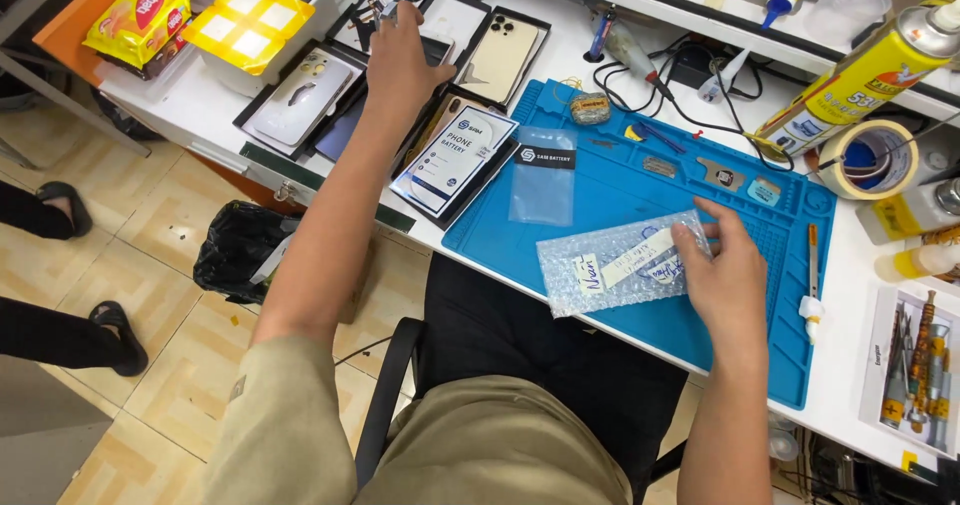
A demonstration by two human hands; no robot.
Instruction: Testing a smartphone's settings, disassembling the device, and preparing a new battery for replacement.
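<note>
Right hand (pixel 728 265) fingers pinch clear bubble-wrap pouch (pixel 610 265) on blue silicone mat (pixel 620 180), long axis left-right; left hand (pixel 405 55) fingers curled on dark phone (pixel 432 49), far left.

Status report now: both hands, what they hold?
Left hand reaching onto phone trays, grip hidden. Right hand pinching bubble-wrap pouch on blue mat. Nothing blocking.

left hand (pixel 400 60) covers a phone (pixel 437 47) underneath, spray can (pixel 868 73) top cropped, tool tray (pixel 915 370) cut by right edge
</note>
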